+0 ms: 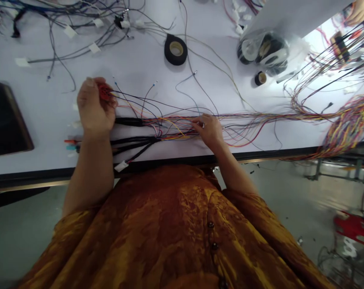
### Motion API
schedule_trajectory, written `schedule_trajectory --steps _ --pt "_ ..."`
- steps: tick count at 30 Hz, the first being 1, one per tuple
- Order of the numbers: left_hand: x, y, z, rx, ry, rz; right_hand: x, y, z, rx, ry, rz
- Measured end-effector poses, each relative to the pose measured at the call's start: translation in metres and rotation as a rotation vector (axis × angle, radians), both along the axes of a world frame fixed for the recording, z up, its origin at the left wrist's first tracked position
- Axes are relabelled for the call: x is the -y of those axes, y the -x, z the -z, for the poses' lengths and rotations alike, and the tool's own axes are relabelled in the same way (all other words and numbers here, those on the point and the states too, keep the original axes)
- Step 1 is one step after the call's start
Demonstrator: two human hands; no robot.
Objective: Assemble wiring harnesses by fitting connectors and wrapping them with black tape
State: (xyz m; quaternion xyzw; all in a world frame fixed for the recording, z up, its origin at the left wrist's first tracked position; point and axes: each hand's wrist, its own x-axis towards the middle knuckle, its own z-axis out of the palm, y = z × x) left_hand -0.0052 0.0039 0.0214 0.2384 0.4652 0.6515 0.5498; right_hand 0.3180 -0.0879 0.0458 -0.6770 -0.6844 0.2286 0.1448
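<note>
A person's left hand (96, 106) closed around a small red connector (104, 92) at the near end of a multicoloured wire harness (182, 125), lifted clear of the white workbench (49, 52), apparently so the connector could be turned freely with its thin leads trailing behind it. The right hand (209, 130) lay farther along the harness, its fingers (198, 123) pressed among the strands; whether they pinched any wires could not be told, though the placement seemed to steady the fanned-out lines. Black sleeved branches (133, 140) of the harness splayed toward the person, one ending in a white tag (121, 166), and short red and blue wire ends (71, 144) lay just beyond the left forearm. Above the harness sat a roll of black tape (176, 49), within easy reach, along with a clear bag of tape rolls (262, 50) and a smaller roll (260, 78). Looser dark wires (79, 40) marked with white labels were spread out farther up the bench, seemingly to keep them apart. Past the harness's far end, thick coloured bundles (347, 128) spilled over the bench edge, while another person's hand (358, 10) showed at the corner.
</note>
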Motion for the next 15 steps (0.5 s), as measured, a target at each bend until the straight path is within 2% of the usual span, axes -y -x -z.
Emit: schedule_trajectory --steps 3,6,8,11,15 --pt "0.001 -0.002 -0.002 -0.010 0.018 -0.023 0.000 0.002 0.005 -0.143 -0.094 0.014" --pt "0.004 -0.002 -0.003 -0.025 0.000 0.009 0.003 0.004 0.009 -0.312 -0.192 0.054" --pt "0.006 -0.001 -0.003 -0.022 -0.012 0.023 0.006 0.005 0.009 -0.353 -0.209 0.092" --pt "0.005 0.000 -0.001 -0.014 -0.031 0.016 0.010 0.003 0.005 -0.368 -0.158 0.097" --pt "0.001 0.000 0.002 -0.043 -0.031 -0.003 0.013 -0.005 -0.008 -0.223 -0.017 -0.026"
